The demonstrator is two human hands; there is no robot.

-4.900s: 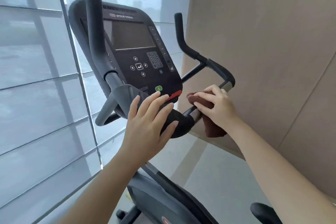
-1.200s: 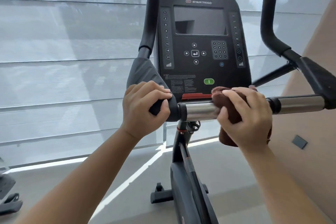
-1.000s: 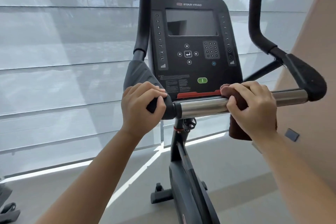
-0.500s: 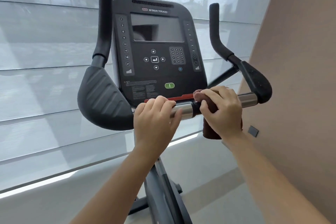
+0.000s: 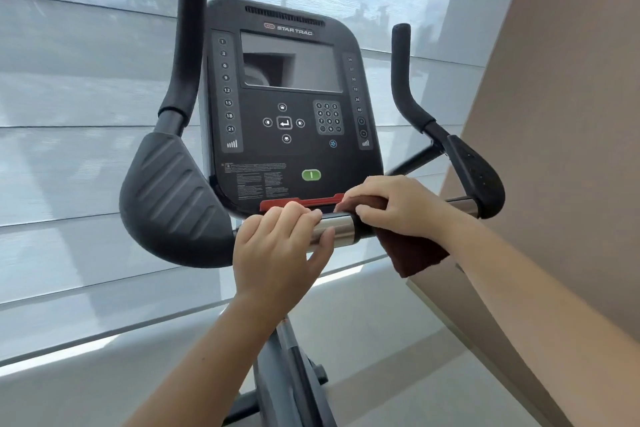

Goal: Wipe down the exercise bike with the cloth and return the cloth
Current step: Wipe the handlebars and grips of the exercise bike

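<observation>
Both hands on the exercise bike's crossbar, cloth under the right.

The left hand curls loosely over the shiny bar, fingers bent across the top, thumb beneath. The right hand presses the dark red cloth around the bar just beside it (fingers closed over the fabric), a corner hanging below. The red strip sits just behind the knuckles.

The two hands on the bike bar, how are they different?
The right hand presses a dark red cloth around the silver bar; the left hand grips the bar bare. The right hand sits nearer the right elbow pad, the left nearer the left elbow pad. Both curl over the same bar.
</observation>
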